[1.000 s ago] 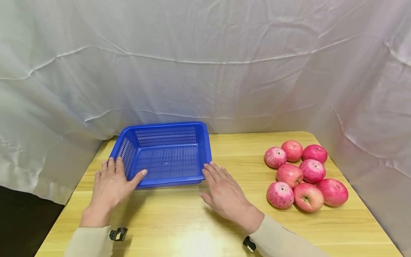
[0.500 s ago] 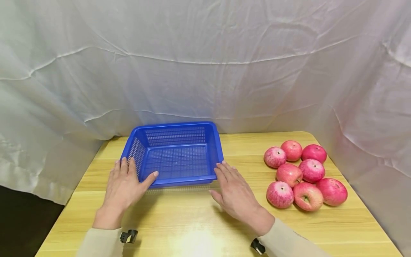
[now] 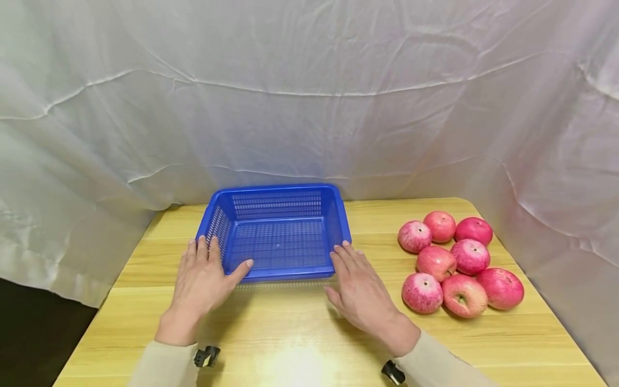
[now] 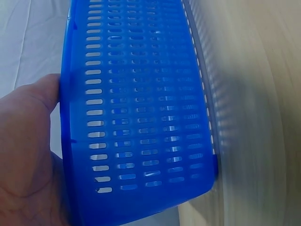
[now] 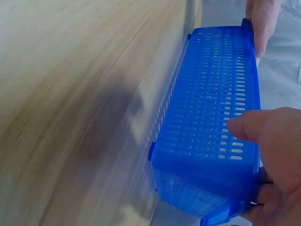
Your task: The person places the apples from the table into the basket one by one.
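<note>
A blue plastic basket (image 3: pixel 278 244) with slotted walls and nothing in it stands upright at the back of the wooden table. My left hand (image 3: pixel 200 285) holds its front left corner, thumb over the front rim and fingers along the left side. At the front right corner my right hand (image 3: pixel 365 293) grips the rim; in the right wrist view its thumb (image 5: pixel 244 126) presses the slotted front wall and its fingers wrap the corner. The left wrist view shows the left thumb (image 4: pixel 44 89) at the rim. Both hands have their backs up.
Several red and pink apples (image 3: pixel 437 263) lie grouped on the right side of the table (image 3: pixel 290 328). A grey-white cloth (image 3: pixel 309 97) hangs behind and at both sides, close behind the basket's back rim.
Both hands and the basket have moved to the right together, bringing the basket nearer the apples. The hold on its corners looks the same, and the apples have stayed put.
</note>
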Motion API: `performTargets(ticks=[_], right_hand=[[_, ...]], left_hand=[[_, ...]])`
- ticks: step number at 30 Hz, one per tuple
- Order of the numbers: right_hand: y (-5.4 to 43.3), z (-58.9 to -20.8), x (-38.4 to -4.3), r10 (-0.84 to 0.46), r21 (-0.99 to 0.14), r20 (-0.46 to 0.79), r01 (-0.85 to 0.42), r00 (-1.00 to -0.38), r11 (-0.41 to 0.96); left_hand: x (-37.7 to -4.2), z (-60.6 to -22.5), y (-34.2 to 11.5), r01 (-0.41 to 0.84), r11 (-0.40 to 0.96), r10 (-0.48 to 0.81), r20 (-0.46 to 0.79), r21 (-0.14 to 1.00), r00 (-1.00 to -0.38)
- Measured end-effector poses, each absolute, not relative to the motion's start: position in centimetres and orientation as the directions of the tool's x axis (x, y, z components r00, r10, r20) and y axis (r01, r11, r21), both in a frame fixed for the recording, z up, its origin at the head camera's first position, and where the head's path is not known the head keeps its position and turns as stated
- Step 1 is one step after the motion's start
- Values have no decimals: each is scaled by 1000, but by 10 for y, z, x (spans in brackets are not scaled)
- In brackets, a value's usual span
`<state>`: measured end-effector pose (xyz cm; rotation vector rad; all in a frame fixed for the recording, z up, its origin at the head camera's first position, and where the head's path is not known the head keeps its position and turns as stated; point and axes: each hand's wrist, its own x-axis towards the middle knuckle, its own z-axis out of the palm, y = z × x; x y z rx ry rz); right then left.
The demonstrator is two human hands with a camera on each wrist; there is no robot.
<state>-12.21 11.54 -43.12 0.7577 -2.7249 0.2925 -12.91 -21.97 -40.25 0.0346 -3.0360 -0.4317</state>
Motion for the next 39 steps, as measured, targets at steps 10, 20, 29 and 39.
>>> performTargets(ticks=[10,20,29,39], right_hand=[[132,-432,-122,-426,-115,331,-485,-842,867],[149,-430,-121,-394,-121,338,-454,-855,882],[161,-428,-116,-368,-145,338,-434,-867,889],[171,-427,-109,-360,-140,372,-435,-856,890]], left_hand=[[-131,-403,-198,17,960,-4,73,278,-997],[-132,-405,-179,33,954,11,75,296,-997],[-131,-405,-163,43,958,22,79,282,-997],[-123,-405,-151,68,960,40,108,270,-993]])
